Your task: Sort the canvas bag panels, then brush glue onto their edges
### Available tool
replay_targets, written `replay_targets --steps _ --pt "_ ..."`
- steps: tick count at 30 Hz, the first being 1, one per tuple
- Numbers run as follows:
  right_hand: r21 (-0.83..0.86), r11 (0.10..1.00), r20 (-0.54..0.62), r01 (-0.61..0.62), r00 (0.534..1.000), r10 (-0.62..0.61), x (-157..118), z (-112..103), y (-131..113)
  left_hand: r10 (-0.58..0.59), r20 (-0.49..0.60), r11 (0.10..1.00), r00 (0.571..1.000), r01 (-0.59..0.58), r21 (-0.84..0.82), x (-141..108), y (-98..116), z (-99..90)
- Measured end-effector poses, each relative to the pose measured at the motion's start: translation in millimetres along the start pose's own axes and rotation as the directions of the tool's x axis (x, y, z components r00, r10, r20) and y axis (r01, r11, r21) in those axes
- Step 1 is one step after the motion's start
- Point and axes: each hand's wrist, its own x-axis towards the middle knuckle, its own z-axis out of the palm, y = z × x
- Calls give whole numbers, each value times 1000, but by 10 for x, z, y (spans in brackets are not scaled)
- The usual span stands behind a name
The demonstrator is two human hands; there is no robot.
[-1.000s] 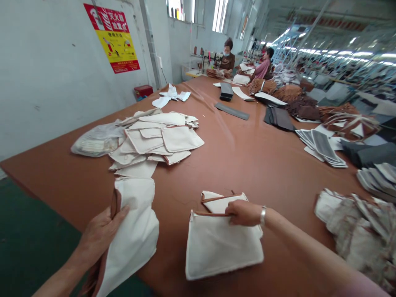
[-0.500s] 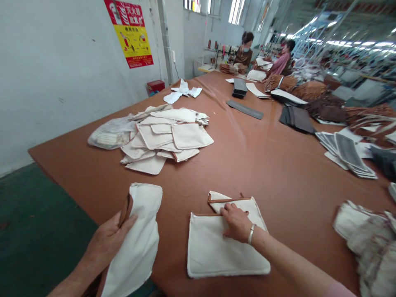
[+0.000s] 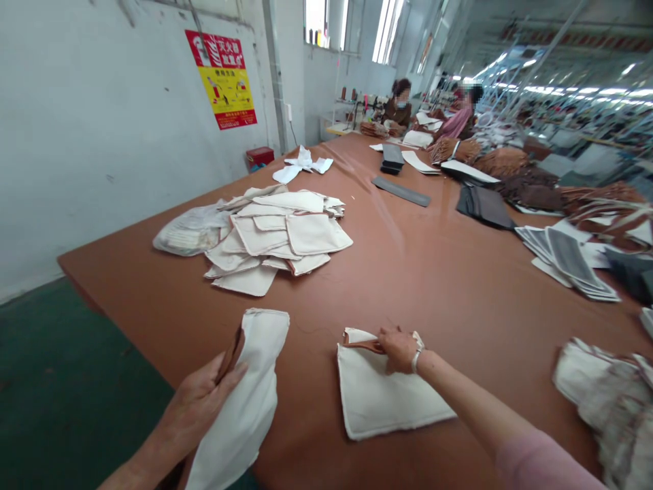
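Observation:
My left hand [image 3: 201, 395] is closed around a white cloth pouch [image 3: 249, 398] with a brown edge, held tilted over the near left edge of the table. The thumb lies on the white face. To the right, my right hand [image 3: 400, 350] grips the brown-trimmed top edge of another white cloth pouch [image 3: 385, 401] on the brown table [image 3: 423, 272]. Its fingertips are partly hidden. A corner of a further white piece [image 3: 357, 335] shows behind that edge.
A heap of white cloth pouches [image 3: 316, 235] lies ahead, beside a clear plastic bag [image 3: 191, 228]. Crumpled pale cloth [image 3: 607, 401] lies at the right. Dark and grey pieces [image 3: 484, 206] line the far right side. Two people sit at the far end.
My right hand has moved slightly away from me and gripped the top edge; the front pouch has shifted and turned, covering most of the one behind. The left hand still holds its pouch.

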Motion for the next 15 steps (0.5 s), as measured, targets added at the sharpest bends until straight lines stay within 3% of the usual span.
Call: replay_targets --steps 3,6,11,13,15 --pt "12 994 -45 -106 993 106 28 113 -97 -14 142 995 990 28 -95 -39 51 -33" --pt "70 985 -77 -158 984 163 -88 140 -195 17 157 991 987 5 -137 -48 77 -63" --pt "296 945 72 -139 990 123 -546 -101 -76 89 163 976 983 -54 -209 17 201 -156" --pt "492 865 67 -96 995 72 -727 -244 27 84 143 957 986 -40 -289 74 284 -125" --pt "732 681 -70 -10 993 90 -831 -358 20 38 134 915 990 19 -403 145 389 30"
